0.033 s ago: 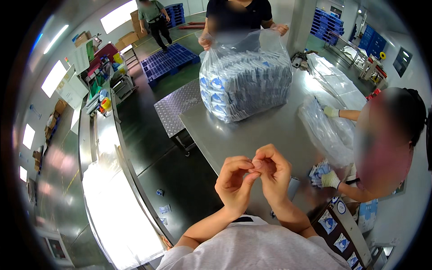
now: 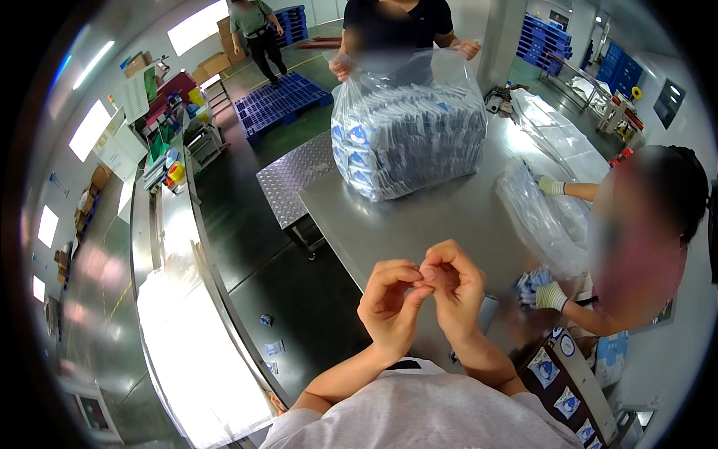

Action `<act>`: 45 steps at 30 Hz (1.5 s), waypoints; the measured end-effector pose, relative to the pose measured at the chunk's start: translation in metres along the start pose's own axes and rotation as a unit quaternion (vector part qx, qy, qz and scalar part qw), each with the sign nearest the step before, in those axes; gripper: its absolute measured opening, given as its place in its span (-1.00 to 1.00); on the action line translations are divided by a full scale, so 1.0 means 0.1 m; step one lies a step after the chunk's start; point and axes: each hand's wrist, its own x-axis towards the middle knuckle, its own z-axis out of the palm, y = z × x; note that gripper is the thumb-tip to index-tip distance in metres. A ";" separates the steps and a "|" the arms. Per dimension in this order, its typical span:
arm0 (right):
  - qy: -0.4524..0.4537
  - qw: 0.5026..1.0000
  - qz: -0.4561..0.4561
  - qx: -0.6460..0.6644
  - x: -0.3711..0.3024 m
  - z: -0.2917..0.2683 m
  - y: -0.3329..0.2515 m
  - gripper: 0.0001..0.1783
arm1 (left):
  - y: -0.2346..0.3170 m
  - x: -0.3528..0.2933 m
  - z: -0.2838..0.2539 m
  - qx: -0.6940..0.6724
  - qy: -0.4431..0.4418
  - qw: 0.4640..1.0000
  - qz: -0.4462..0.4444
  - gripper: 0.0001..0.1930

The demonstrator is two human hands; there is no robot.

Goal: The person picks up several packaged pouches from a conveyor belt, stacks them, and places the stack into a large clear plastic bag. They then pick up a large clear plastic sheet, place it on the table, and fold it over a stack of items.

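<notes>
Both my hands are raised over the near edge of a steel table (image 2: 441, 217), fingertips meeting. My left hand (image 2: 390, 301) is closed in a pinch, thumb against the fingers. Thumb and fingers of my right hand (image 2: 455, 288) are likewise pinched, touching the left fingertips. Anything between them is hidden or too small to make out. Farther off on the table stands a large clear plastic bag (image 2: 407, 146) full of rows of blue-and-white packets, its top held up by a person across from me.
On the right, a gloved co-worker grips small packets (image 2: 532, 286) beside clear plastic bags (image 2: 542, 213). A dark conveyor (image 2: 557, 393) carries packets at lower right. A diamond-plate platform (image 2: 299, 176) adjoins the table. Left lies a long counter (image 2: 198, 352); a blue pallet (image 2: 280, 105) is behind.
The full clear bag has shifted very slightly upward in the other person's hands. The co-worker's gloved hand with the packets has moved a little. My hands have stayed put.
</notes>
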 end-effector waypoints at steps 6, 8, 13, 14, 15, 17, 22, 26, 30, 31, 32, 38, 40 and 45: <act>0.003 1.000 -0.011 -0.024 0.05 0.09 -0.01 -0.90 | 0.04 0.08 -0.08 0.006 -0.004 1.000 -0.007 -0.81; 0.001 0.999 -0.017 -0.029 0.05 0.11 0.00 -0.91 | 0.04 0.08 -0.10 0.005 -0.004 1.000 -0.011 -0.81; 0.005 0.999 -0.031 -0.035 0.08 0.13 0.02 -0.92 | 0.05 0.13 -0.12 0.010 -0.011 1.000 -0.006 -0.83; 0.004 0.999 -0.031 -0.035 0.08 0.13 0.03 -0.92 | 0.06 0.14 -0.12 0.008 -0.008 1.000 -0.015 -0.83; 0.003 0.999 -0.031 -0.034 0.09 0.14 0.03 -0.92 | 0.07 0.14 -0.13 0.005 -0.005 1.000 -0.023 -0.83; 0.000 0.999 -0.029 -0.034 0.10 0.15 0.03 -0.92 | 0.07 0.16 -0.14 0.007 -0.007 1.000 -0.018 -0.84; -0.001 0.999 -0.023 -0.024 0.11 0.15 0.04 -0.93 | 0.05 0.17 -0.15 0.005 -0.008 1.000 -0.017 -0.85; -0.008 0.999 -0.019 -0.027 0.12 0.14 0.05 -0.93 | 0.04 0.19 -0.20 -0.019 -0.032 0.998 -0.040 -0.86; -0.008 0.999 -0.024 -0.039 0.12 0.15 0.04 -0.92 | 0.07 0.22 -0.18 -0.012 -0.028 0.998 -0.051 -0.92; -0.006 0.998 -0.029 -0.049 0.11 0.15 0.04 -0.92 | 0.06 0.22 -0.19 -0.010 -0.026 0.998 -0.050 -0.92; -0.009 0.998 -0.029 -0.047 0.10 0.15 0.04 -0.92 | 0.05 0.22 -0.20 0.000 -0.041 0.999 -0.031 -0.91; -0.003 0.997 -0.035 -0.069 0.03 0.16 0.04 -0.91 | 0.05 0.19 -0.22 0.037 -0.070 0.997 -0.003 -0.91; -0.007 0.995 -0.055 -0.078 0.00 0.17 0.06 -0.90 | 0.05 0.19 -0.22 0.047 -0.071 0.996 -0.002 -0.92; 0.077 0.996 -0.040 -0.012 -0.11 0.15 0.09 -0.88 | -0.07 0.64 -0.49 -0.041 0.112 0.993 0.019 -0.86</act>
